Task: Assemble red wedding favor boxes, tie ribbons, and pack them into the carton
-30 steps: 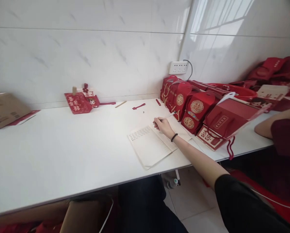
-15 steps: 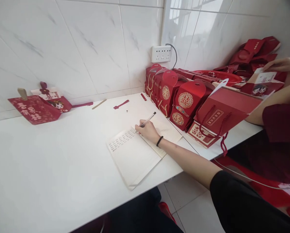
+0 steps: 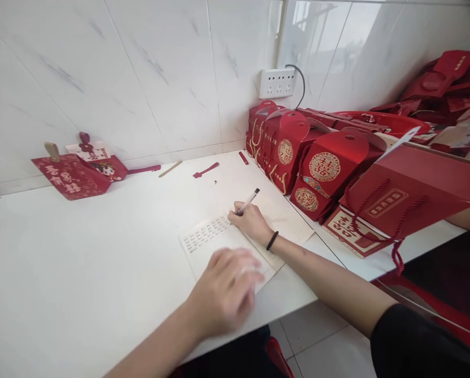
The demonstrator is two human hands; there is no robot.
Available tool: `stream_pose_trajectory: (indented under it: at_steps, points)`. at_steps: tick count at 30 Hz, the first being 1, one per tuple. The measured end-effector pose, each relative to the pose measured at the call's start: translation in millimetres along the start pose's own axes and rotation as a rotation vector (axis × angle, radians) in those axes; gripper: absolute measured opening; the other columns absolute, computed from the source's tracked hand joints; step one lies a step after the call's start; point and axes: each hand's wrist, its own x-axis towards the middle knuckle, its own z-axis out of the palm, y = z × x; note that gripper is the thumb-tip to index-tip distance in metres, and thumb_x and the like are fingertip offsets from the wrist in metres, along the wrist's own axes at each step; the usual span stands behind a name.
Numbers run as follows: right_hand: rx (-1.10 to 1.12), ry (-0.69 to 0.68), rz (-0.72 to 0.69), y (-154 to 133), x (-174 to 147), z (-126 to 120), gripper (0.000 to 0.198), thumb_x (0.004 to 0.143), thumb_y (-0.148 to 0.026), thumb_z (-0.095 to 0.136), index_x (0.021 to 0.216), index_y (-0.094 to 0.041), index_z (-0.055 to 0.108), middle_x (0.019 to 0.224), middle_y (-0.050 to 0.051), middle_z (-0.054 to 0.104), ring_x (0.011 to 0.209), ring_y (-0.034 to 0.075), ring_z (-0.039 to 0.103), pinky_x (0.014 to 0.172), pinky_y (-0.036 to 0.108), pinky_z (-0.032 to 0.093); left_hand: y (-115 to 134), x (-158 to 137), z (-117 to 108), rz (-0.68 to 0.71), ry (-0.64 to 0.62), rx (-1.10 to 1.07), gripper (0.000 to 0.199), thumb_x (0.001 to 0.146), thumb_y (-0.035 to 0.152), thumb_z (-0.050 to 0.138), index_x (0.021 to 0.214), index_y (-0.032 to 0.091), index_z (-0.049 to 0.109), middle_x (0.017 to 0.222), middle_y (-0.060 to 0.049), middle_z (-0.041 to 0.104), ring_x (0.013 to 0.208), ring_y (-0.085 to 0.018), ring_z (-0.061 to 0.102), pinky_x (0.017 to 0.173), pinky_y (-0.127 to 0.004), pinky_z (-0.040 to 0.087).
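Note:
My right hand [image 3: 253, 223] is closed round a pen [image 3: 249, 201] with a pale barrel and a dark end. Its fingers rest near the upper edge of an open notebook [image 3: 207, 255], whose left page carries rows of small handwritten characters at the top. A black band circles my right wrist. In front of the lower page hovers my left hand [image 3: 231, 289], smeared by motion. Its fingers are loosely curled, with a gap before the thumb and nothing seen in them. Part of the page is hidden behind it.
Red gift boxes [image 3: 324, 167] with gold designs line the right side. A red box with rope handles [image 3: 400, 197] stands nearest. Two small decorated boxes [image 3: 72, 177] sit at the left back. Thin strips [image 3: 206, 170] lie near the wall, below a power socket [image 3: 277, 83].
My left hand has come into view from below, over the notebook. My right hand keeps its grip on the pen at the page. The view has shifted slightly left.

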Motion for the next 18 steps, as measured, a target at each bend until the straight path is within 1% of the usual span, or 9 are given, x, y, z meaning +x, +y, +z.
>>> stream_pose_trajectory:
  at_steps: [2, 4, 5, 7, 13, 18]
  points:
    - [-0.018, -0.003, -0.001, 0, 0, 0, 0.023, 0.069, -0.026, 0.048, 0.053, -0.018, 0.034, 0.044, -0.007, 0.036, 0.047, 0.009, 0.035, 0.047, 0.021, 0.024, -9, 4, 8, -0.093, -0.105, 0.002, 0.025, 0.086, 0.017, 0.044, 0.109, 0.014, 0.055, 0.112, -0.01, 0.06, 0.111, -0.022, 0.052, 0.092, -0.04, 0.046]
    - [-0.037, -0.007, 0.0, 1, 0, 0, 0.024, 0.07, -0.027, 0.048, 0.054, -0.018, 0.034, 0.043, -0.007, 0.036, 0.046, 0.008, 0.035, 0.048, 0.021, 0.025, -18, 6, 16, -0.217, -0.246, 0.02, 0.04, 0.085, 0.023, 0.047, 0.123, 0.01, 0.048, 0.126, -0.014, 0.054, 0.121, -0.026, 0.046, 0.098, -0.044, 0.042]
    - [-0.047, -0.011, 0.0, 2, 0, 0, 0.024, 0.071, -0.028, 0.047, 0.054, -0.018, 0.033, 0.043, -0.007, 0.035, 0.045, 0.008, 0.036, 0.048, 0.021, 0.026, -20, 6, 19, -0.258, -0.306, 0.027, 0.047, 0.085, 0.027, 0.048, 0.127, 0.009, 0.044, 0.131, -0.016, 0.05, 0.125, -0.028, 0.043, 0.101, -0.046, 0.04]
    - [-0.06, -0.011, 0.001, 2, -1, 0, 0.026, 0.072, -0.03, 0.047, 0.055, -0.018, 0.032, 0.043, -0.007, 0.035, 0.045, 0.009, 0.035, 0.048, 0.021, 0.026, -22, 6, 22, -0.296, -0.38, 0.022, 0.052, 0.085, 0.032, 0.047, 0.131, 0.007, 0.041, 0.136, -0.016, 0.045, 0.129, -0.03, 0.038, 0.104, -0.048, 0.036]
    - [-0.066, 0.004, -0.019, 2, -3, -3, 0.029, 0.071, -0.034, 0.048, 0.054, -0.018, 0.03, 0.046, -0.007, 0.031, 0.046, 0.008, 0.03, 0.046, 0.02, 0.026, -16, 3, 21, -0.326, -0.404, -0.013, 0.056, 0.086, 0.034, 0.045, 0.134, 0.005, 0.039, 0.141, -0.016, 0.04, 0.134, -0.029, 0.031, 0.109, -0.047, 0.03]
    - [-0.088, 0.016, -0.032, 3, -3, -3, 0.029, 0.07, -0.032, 0.047, 0.053, -0.018, 0.028, 0.048, -0.006, 0.029, 0.047, 0.008, 0.028, 0.046, 0.02, 0.025, -16, 1, 24, -0.341, -0.366, -0.044, 0.056, 0.085, 0.035, 0.045, 0.133, 0.007, 0.04, 0.142, -0.015, 0.04, 0.135, -0.027, 0.031, 0.111, -0.045, 0.028]
